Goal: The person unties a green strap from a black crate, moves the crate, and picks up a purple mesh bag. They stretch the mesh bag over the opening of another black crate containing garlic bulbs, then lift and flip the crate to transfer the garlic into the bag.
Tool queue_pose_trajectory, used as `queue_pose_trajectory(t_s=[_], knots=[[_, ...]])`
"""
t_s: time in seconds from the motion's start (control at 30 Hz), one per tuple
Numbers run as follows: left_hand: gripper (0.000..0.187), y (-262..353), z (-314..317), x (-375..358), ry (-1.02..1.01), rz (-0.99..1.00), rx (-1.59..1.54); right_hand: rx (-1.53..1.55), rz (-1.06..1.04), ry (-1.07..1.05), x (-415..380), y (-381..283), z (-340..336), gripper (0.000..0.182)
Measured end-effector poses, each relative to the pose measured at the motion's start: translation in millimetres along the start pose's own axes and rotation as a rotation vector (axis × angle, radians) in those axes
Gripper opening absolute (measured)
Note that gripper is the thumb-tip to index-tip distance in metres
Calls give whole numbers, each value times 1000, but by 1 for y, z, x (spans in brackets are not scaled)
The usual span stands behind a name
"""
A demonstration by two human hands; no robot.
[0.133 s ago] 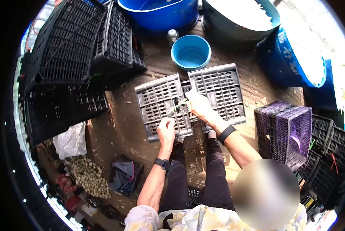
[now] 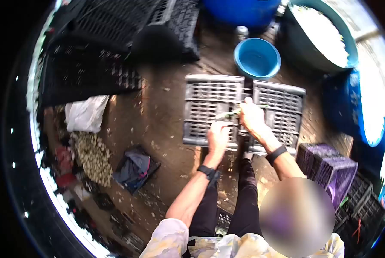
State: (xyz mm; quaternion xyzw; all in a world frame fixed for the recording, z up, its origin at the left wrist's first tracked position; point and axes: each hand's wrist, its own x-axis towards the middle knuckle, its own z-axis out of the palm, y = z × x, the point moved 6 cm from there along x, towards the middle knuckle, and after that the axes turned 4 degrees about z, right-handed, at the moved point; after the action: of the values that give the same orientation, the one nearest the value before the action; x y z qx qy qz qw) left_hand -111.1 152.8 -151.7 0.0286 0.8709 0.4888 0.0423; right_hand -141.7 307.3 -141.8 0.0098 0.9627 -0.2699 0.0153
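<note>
Two black plastic crates lie side by side before me, slatted faces up: the left crate point(image 2: 197, 92) and the right crate point(image 2: 290, 101). My right hand point(image 2: 252, 118) is over the gap between them, its fingers closed on a thin green stem point(image 2: 232, 113). The stem sticks out to the left, over the left crate, with a short end to the right. My left hand point(image 2: 218, 136) is curled just below the stem, at the left crate's near side. Its fingertips are pressed together; what they hold, if anything, is too blurred to make out.
A blue basin point(image 2: 258, 59) of water stands just beyond the crates. Large tubs, one green tub point(image 2: 351, 49) with white contents, line the back right. Purple crates point(image 2: 330, 165) sit at right, stacked black crates point(image 2: 89, 73) at left, beside a pale heap point(image 2: 91, 159) and folded cloth point(image 2: 134, 167).
The view has swung, so the crates and basin appear farther right. My hands are still over the crates, the stem still in my right hand.
</note>
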Motion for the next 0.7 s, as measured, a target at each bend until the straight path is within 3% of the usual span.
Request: queue_pose_trajectory(t_s=[0.03, 0.1, 0.23, 0.37, 0.43, 0.5, 0.53, 0.57, 0.67, 0.7], knots=[[13, 3, -2, 0, 43, 40, 13, -86, -62, 9, 8, -3, 0, 6], [6, -19, 0, -11, 30, -69, 111, -127, -128, -58, 5, -21, 5, 3], [5, -19, -16, -17, 82, -142, 90, -270, -308, -234, 9, -39, 27, 9], [6, -24, -20, -25, 50, -217, 96, -304, -344, -307, 11, -23, 50, 11], [8, -24, -22, -26, 49, -211, 111, -218, -165, -581, 24, -12, 59, 15], [13, -25, -23, -25, 60, -218, 129, 283, 104, -906, 33, -23, 61, 35], [21, -26, -25, -25, 50, -237, 104, 485, 434, -898, 26, -36, 45, 35], [26, -27, -27, -26, 68, -257, 90, 450, 550, -970, 23, -44, 47, 28], [28, -34, -32, -25, 95, -251, 115, 418, 674, -1022, 24, -55, 47, 19], [28, -36, -35, -24, 104, -212, 126, 417, 560, -943, 27, -51, 57, 18]])
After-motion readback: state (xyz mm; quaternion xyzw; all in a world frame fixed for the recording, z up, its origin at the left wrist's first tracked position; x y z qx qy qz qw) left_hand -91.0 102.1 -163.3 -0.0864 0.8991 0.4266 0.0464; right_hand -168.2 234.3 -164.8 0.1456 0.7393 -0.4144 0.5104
